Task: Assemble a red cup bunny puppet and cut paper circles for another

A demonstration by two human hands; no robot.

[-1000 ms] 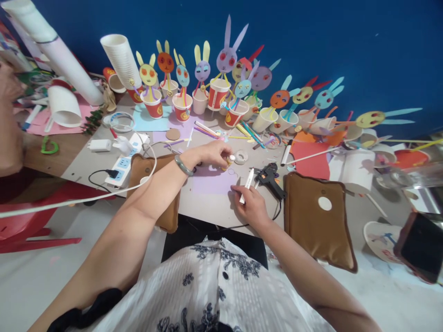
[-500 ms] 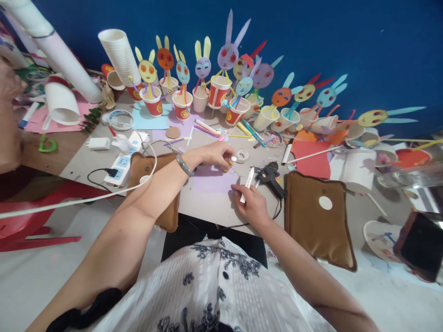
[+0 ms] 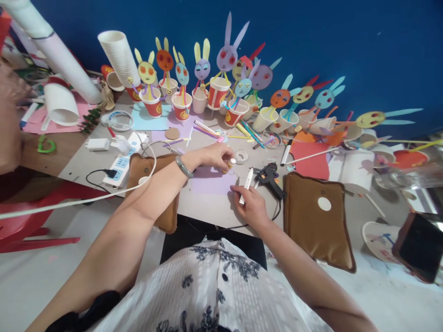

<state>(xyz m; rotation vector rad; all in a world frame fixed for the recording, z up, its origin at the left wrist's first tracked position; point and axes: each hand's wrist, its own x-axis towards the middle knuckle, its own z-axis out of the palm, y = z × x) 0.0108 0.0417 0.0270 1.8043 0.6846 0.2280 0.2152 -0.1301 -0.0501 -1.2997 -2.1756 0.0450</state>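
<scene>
As seen from the head, fingers curled on the left hand (image 3: 217, 157), almost closed, pinching a small white-topped thing (image 3: 232, 162) over smooth purple paper (image 3: 211, 184). Rest of that thing mostly hidden, so cannot tell its full shape. Also bent and nearly closed, the right hand (image 3: 252, 204), around a slim, straight white pen (image 3: 246, 183). Hard and dark, a glue gun (image 3: 269, 180) just right of the pen. Puffy and brown, a right pad (image 3: 316, 226) and a left pad (image 3: 168, 219).

Underneath, a flat, pale table (image 3: 212, 207). Behind, a plain blue wall (image 3: 311, 37). At the left, a shiny red chair (image 3: 27, 219).

Along the back, paper cups (image 3: 218, 94) with flat, bright bunnies (image 3: 226, 57), all round heads and pointy ears. Just past the white-topped thing, a round tape roll (image 3: 245, 158). On the left, a power strip (image 3: 121, 162) and another person's arm (image 3: 8, 129). In the way, a white wire (image 3: 69, 204) and the left forearm (image 3: 148, 207), across the left pad.
</scene>
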